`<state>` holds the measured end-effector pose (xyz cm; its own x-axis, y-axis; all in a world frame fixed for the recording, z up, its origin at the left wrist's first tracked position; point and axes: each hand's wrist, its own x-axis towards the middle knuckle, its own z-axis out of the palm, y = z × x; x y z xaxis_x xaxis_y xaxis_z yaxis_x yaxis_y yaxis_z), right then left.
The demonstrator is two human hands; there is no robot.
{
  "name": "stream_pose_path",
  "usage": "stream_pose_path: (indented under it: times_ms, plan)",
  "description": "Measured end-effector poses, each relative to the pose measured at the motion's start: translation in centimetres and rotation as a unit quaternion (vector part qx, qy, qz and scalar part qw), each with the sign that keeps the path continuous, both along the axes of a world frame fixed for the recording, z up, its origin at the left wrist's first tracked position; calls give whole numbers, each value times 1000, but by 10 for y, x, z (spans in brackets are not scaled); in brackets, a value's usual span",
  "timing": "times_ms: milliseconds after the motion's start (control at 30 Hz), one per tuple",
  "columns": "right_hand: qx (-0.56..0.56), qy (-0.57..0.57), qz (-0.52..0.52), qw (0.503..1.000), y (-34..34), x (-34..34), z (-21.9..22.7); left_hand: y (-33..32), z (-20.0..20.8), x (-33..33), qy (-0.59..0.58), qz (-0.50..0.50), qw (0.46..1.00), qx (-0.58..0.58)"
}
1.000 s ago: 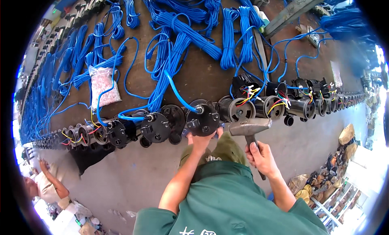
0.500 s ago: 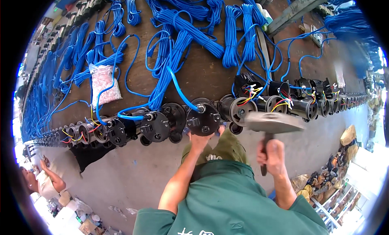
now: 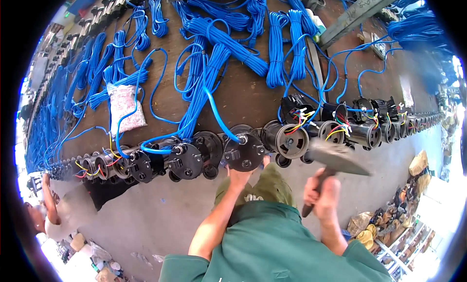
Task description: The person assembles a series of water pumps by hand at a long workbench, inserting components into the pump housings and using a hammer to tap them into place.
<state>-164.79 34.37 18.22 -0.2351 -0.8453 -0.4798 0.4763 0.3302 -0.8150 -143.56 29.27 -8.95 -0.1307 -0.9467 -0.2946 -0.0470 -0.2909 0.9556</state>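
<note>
My right hand (image 3: 323,193) is closed round the dark handle of a hammer (image 3: 346,160). The blurred head of the hammer is held up in the air, to the right of a row of pump motors. My left hand (image 3: 241,177) reaches up under the round black end cap of a pump motor (image 3: 244,153) at the table's near edge and grips it from below. Most of its fingers are hidden behind the cap. A thick blue cable (image 3: 218,114) runs into the top of this cap. Just left of it stands another black-capped motor (image 3: 187,161).
Open motor housings (image 3: 291,142) with coloured wires line the edge to the right. Bundles of blue cable (image 3: 233,46) and a plastic bag (image 3: 126,109) lie on the brown table (image 3: 163,104). A metal post (image 3: 360,19) rises at the back right. Another person (image 3: 52,211) is at the left.
The hammer has tilted, its head moving right and slightly down while the handle end swung left. My left hand stays at the motor's cap. The person at the left has raised an arm toward the table.
</note>
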Motion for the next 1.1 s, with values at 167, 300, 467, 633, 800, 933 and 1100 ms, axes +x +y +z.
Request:
stream_pose_path:
  times_ms: [167, 300, 467, 633, 800, 933, 1100]
  plan:
    - [242, 48, 140, 959, 26, 9, -21, -6, -8, 2, -44, -36, 998, -7]
    - [234, 96, 105, 962, 32, -11, 7, -1, 6, 6, 17, -40, 999, 33]
    - [15, 448, 101, 888, 35, -4, -1, -7, 30, 14, -27, -93, 992, 80]
    - [-12, 467, 236, 852, 34, 7, -47, -17, 45, 4, -69, -80, 994, -26]
    - [-205, 477, 271, 810, 5, 31, -23, -9, 30, 11, 24, -75, 997, 4]
    - [-29, 569, 282, 772, 3, 19, -94, -20, 48, 9, -101, -112, 988, -42]
    - [-41, 421, 292, 858, 24, 15, -40, -16, 37, 9, -53, -94, 994, -6]
